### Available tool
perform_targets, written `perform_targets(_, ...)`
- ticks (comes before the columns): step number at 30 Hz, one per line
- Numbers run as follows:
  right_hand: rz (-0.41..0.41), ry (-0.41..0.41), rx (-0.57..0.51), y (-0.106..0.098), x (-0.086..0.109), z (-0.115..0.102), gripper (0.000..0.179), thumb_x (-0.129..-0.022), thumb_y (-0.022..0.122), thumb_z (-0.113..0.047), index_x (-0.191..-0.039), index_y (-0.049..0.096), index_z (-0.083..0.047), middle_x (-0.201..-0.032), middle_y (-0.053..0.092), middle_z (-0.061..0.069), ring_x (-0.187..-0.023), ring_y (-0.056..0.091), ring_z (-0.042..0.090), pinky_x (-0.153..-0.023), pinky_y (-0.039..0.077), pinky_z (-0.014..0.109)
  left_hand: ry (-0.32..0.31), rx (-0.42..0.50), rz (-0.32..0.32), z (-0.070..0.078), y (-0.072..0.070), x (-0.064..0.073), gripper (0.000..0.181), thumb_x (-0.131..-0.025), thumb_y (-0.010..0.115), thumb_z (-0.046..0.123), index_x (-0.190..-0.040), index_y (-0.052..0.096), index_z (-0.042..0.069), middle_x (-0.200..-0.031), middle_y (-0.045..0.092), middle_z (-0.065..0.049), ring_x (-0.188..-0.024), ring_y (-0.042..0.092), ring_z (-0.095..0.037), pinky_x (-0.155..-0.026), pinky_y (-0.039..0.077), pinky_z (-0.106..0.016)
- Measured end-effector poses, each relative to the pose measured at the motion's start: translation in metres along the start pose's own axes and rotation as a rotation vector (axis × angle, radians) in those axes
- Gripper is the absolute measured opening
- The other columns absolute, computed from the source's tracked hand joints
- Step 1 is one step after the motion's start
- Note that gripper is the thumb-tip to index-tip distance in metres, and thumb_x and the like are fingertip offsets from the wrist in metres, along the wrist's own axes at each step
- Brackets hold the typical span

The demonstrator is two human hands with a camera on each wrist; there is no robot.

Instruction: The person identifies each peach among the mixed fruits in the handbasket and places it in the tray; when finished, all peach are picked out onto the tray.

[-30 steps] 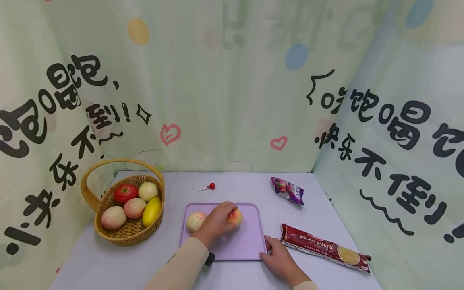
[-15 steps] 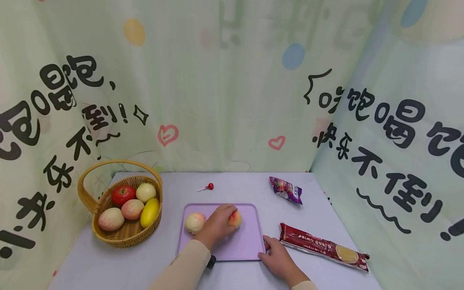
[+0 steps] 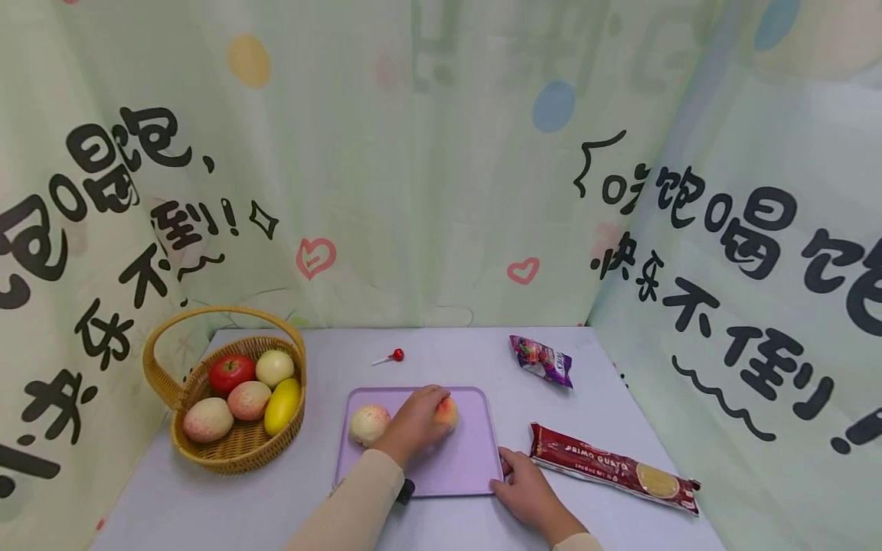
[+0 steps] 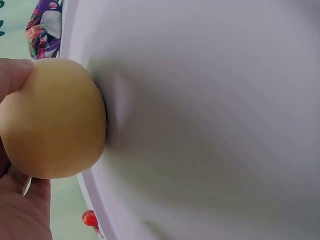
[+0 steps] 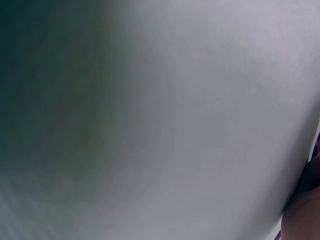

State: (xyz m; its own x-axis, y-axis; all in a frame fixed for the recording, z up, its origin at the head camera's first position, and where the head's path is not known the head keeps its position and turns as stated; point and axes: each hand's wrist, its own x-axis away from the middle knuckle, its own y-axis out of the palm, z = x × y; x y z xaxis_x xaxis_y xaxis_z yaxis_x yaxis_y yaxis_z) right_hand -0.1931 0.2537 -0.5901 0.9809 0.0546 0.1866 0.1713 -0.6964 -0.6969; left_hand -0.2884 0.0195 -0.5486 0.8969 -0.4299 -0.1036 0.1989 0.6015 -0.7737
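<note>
In the head view my left hand (image 3: 416, 425) grips a yellow-orange peach (image 3: 446, 413) over the purple tray (image 3: 455, 478). The left wrist view shows the peach (image 4: 55, 120) between thumb and fingers, its underside against or just above the tray surface. A second, paler peach (image 3: 370, 425) sits on the tray just left of that hand, partly hidden by it. My right hand (image 3: 529, 491) holds the tray's right edge near the front corner, thumb and fingers curled at the rim. The right wrist view is mostly a blurred pale surface, with part of the hand (image 5: 302, 215) at its lower right.
A wicker basket (image 3: 237, 457) at left holds a tomato (image 3: 230, 373), a yellow oblong fruit (image 3: 282, 407) and several pale or pinkish round fruits. Behind the tray lies a red lollipop (image 3: 397, 355). A purple snack bag (image 3: 542, 360) and a red spaghetti pack (image 3: 613, 468) lie at right.
The whole head view has drifted slightly, so things appear a little further left. Both hands keep their places on the peach and the tray edge.
</note>
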Motion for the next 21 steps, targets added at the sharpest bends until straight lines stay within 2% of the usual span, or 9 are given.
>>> perform_targets(7,-0.005,0.004,0.005,0.0009,0.0018,-0.0031,0.067,-0.089,0.078,-0.019,-0.144,0.050,0.008,-0.097,0.057,0.001,-0.082,0.050,0.015,-0.065,0.043,0.023,-0.020,0.006,-0.011,-0.0062,-0.0014,0.0006,0.064,-0.086,0.082,0.018,-0.144,0.058,0.006,-0.146,0.058,-0.008,-0.137,0.053,-0.026,-0.117,0.043,-0.043)
perform_targets(13,0.001,-0.001,0.003,-0.0005,0.0020,-0.0036,0.067,-0.089,0.078,-0.018,-0.144,0.051,0.008,-0.096,0.057,0.002,-0.082,0.049,0.016,-0.064,0.042,0.023,0.003,0.002,0.002,-0.0058,-0.0039,0.0017,0.063,-0.084,0.083,0.017,-0.142,0.059,0.006,-0.143,0.060,-0.009,-0.134,0.055,-0.027,-0.115,0.044,-0.043)
perform_targets(21,-0.004,0.011,0.007,-0.0012,0.0009,-0.0023,0.068,-0.089,0.078,-0.019,-0.145,0.050,0.008,-0.097,0.058,0.002,-0.083,0.050,0.015,-0.064,0.043,0.023,0.003,0.005,0.003,-0.0048,-0.0069,0.0041,0.062,-0.085,0.082,0.016,-0.142,0.059,0.007,-0.143,0.059,-0.007,-0.134,0.055,-0.024,-0.116,0.044,-0.040)
